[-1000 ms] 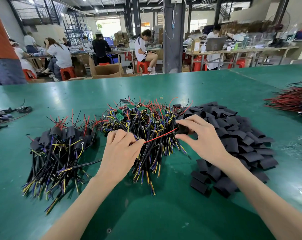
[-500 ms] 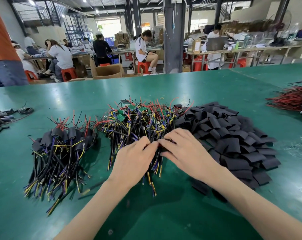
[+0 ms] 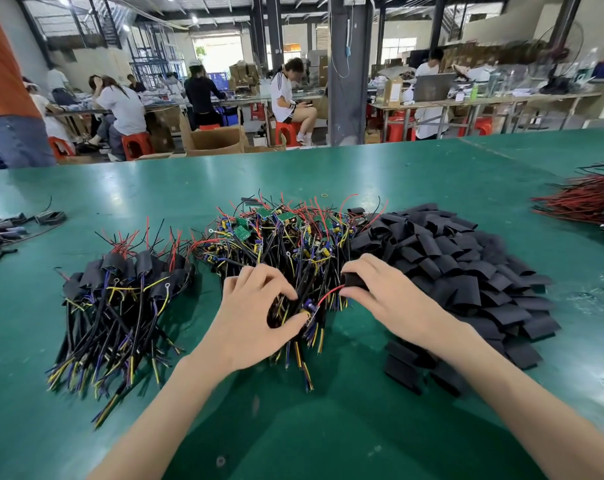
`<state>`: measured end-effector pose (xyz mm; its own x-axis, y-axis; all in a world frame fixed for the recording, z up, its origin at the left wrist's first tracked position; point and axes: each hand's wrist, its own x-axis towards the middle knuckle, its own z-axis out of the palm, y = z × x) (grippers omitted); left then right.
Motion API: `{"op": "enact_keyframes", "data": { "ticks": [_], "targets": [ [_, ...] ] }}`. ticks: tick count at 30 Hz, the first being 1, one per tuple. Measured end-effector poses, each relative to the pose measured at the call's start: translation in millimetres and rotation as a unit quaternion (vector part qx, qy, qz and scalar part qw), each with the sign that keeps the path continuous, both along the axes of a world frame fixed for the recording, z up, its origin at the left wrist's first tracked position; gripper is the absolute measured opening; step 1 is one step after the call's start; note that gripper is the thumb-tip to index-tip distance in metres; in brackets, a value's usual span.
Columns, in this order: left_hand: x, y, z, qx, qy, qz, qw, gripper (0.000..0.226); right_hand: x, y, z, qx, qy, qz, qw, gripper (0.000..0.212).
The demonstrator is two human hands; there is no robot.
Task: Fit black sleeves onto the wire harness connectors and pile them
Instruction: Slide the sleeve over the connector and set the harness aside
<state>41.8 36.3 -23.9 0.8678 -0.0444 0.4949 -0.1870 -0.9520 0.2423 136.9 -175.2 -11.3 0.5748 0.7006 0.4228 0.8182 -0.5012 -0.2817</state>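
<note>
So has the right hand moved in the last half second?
Yes. The right hand has drawn slightly right, toward the loose sleeve pile, parting from the left hand.

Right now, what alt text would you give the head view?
Over a green table, the left hand grips a wire harness while the right hand pinches a black sleeve at its red lead. Sleeved harnesses lie left, bare harnesses centre, loose sleeves right.
</note>
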Motion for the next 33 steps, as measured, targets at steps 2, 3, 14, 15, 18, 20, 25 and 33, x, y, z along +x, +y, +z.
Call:
{"op": "enact_keyframes", "data": {
  "ticks": [2, 3, 14, 15, 18, 20, 25, 33],
  "targets": [
    [0.3, 4.6, -1.2, -0.01, 0.003, -0.011, 1.0, 0.034, -0.1, -2.6, 4.5, 0.039, 0.015, -0.003, 0.999, 0.031],
    [0.1, 5.3, -2.1, -0.012, 0.006, -0.021, 1.0, 0.035, -0.2, -3.2, 5.8, 0.053, 0.016, -0.003, 0.998, 0.031],
    [1.8, -8.0, 2.8, -0.159, -0.064, -0.057, 0.984, 0.008, 2.4, -5.0, 13.1, 0.136, -0.002, 0.004, 0.991, 0.032],
    [1.8, -6.7, 5.2, -0.17, -0.071, -0.043, 0.982, 0.007, 3.8, -5.2, 12.1, 0.122, -0.001, 0.007, 0.992, 0.033],
    [2.3, -3.1, 8.3, -0.189, -0.044, -0.022, 0.981, 0.013, 7.0, -4.5, 5.3, 0.073, -0.001, 0.01, 0.997, 0.035],
    [1.0, -2.4, 8.0, -0.199, -0.004, -0.031, 0.98, 0.014, 8.5, -4.1, 0.7, 0.048, -0.001, 0.014, 0.999, 0.037],
    [-2.3, -7.8, 6.1, -0.197, 0.009, -0.058, 0.979, 0.011, 7.9, -4.1, -2.4, 0.032, -0.003, 0.021, 0.999, 0.036],
    [-0.6, -13.1, 3.9, -0.13, -0.019, -0.057, 0.99, 0.014, -6.1, 6.4, -4.6, 0.048, 0.019, 0.038, 0.998, 0.042]
  ]
}}
